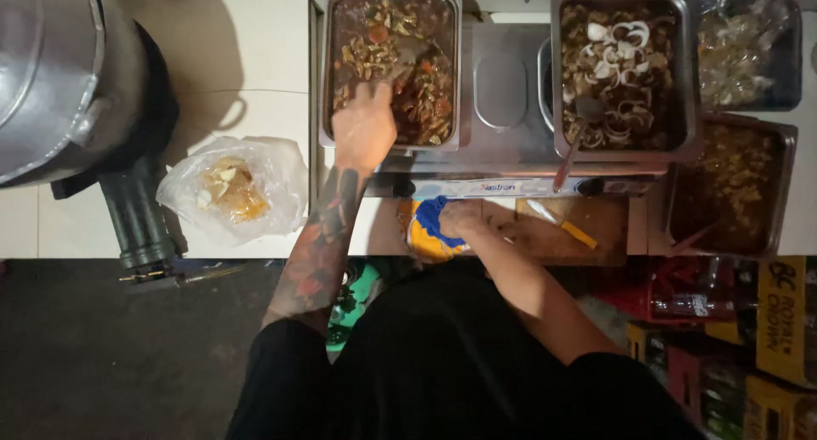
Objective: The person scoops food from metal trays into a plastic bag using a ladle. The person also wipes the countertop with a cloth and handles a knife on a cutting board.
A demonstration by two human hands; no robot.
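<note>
Stew in a steel tray is where our left hand is at work: the hand is closed around the handle of a serving spoon, whose bowl sits in the brown, chunky food just beyond our fingertips. Our right hand, nearer our body, is closed on a blue and yellow bowl held below the tray's near edge. We judge that a loaded spoon crossing the gap between tray and bowl could drip sauce onto the counter or our clothes if the bowl stays low. Past our right hand lies a wooden board with a yellow-handled knife; beyond it, a second tray of meat and onion rings. Out from our left forearm sits a plastic bag of food, which a swinging elbow could knock.
</note>
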